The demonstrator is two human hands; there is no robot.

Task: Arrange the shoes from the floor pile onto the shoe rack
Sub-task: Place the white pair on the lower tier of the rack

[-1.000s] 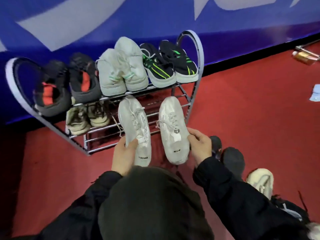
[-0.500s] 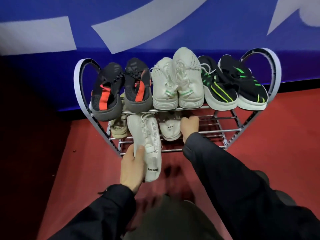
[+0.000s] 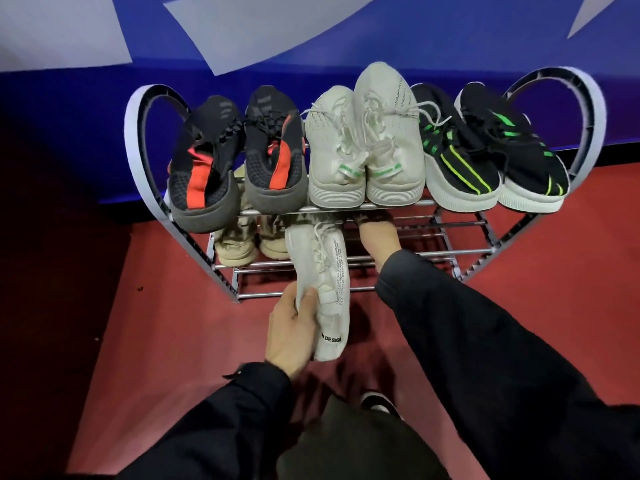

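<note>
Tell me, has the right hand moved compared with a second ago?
Yes. The right hand went forward, from in front of the shoe rack to under its top shelf, fingers hidden.

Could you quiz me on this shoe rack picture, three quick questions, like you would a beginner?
1. True or false: the left hand grips a white sneaker by its heel end.
2. How many shoes sit on the top shelf?
3. Where does the right hand reach: A) the floor, B) under the top shelf, C) the wall?

Key: 1 true. 2 six. 3 B; what it holds there is hidden.
</note>
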